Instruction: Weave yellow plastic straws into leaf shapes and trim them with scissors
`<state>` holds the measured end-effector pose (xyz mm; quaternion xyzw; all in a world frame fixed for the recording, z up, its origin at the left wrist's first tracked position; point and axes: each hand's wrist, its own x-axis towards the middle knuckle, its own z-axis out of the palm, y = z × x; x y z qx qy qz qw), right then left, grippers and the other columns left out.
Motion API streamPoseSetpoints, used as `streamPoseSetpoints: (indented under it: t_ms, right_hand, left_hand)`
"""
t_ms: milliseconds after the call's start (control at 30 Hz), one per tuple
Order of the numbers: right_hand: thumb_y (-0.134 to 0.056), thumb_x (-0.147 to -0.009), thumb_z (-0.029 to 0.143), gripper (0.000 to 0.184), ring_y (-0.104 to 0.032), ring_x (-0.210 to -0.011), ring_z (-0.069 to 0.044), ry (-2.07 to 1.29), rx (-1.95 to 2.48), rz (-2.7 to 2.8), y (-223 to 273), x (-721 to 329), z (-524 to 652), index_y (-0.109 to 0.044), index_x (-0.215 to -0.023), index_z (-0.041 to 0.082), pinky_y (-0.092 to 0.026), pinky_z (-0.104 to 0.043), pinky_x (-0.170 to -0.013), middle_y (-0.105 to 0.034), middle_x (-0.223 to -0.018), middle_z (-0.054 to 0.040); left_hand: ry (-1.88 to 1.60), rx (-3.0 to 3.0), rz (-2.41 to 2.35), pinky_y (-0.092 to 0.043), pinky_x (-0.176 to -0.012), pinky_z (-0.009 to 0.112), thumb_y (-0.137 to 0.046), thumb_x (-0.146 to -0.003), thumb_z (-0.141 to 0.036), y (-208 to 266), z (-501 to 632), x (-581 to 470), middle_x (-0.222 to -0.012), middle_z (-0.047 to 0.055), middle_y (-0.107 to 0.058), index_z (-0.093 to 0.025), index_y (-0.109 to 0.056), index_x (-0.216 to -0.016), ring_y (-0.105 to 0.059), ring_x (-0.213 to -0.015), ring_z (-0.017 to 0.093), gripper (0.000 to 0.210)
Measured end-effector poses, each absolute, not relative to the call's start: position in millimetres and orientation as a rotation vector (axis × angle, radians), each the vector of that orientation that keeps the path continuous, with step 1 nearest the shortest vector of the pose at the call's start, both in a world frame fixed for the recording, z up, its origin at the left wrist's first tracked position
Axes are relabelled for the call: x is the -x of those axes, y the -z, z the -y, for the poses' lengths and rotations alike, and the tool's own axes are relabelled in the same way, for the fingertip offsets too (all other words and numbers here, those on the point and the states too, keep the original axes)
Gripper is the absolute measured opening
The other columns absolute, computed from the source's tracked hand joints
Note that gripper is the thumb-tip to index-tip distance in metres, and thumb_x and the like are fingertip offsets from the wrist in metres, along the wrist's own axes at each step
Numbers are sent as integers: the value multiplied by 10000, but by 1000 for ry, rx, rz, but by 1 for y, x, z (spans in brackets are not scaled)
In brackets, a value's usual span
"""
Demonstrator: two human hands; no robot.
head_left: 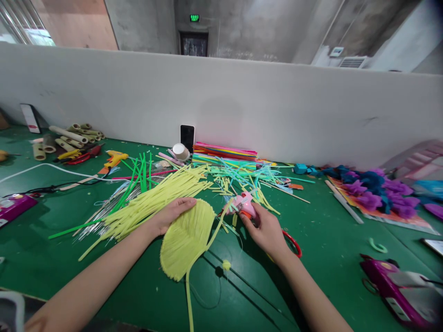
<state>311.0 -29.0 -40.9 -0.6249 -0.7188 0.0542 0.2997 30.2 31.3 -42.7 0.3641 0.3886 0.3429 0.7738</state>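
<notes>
My left hand (176, 211) pinches the upper left edge of a yellow-green leaf shape (188, 242) made of fuzzy pipe cleaners laid side by side. A long pipe cleaner stem (189, 295) trails from it toward the front edge. My right hand (266, 228) has its fingers closed around a pink glue gun (243, 204) with an orange part, right of the leaf. Partly hidden by my right wrist are red-handled scissors (293, 243). A small yellow ball (226, 265) on a thin dark stick lies on the green table (155, 297).
Loose yellow pipe cleaners (162, 193) spread behind my left arm. Farther back are a yellow glue gun (115, 159), a paper cup (180, 151), a phone (187, 136) and coloured bundles (224, 151). Purple flowers (387, 193) and a magenta device (401, 290) stand right; bamboo pieces (71, 136) left.
</notes>
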Motion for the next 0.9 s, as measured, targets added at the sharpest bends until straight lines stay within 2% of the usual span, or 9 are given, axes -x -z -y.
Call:
streamPoseSetpoints:
  t_ms: [900]
  right_hand:
    - [-514,-873,402,232,-551,-698,-191,-201,1653,1921,38,-312,28,-574,-925,185,-371,-257,-603,-644,-856,-66]
  left_hand:
    - [-758,-783,-863,-563,-628,281,-786,-704,-340,43,-31,-30,-805,73,-737,-135,-681,-925,-695,-681,190,319]
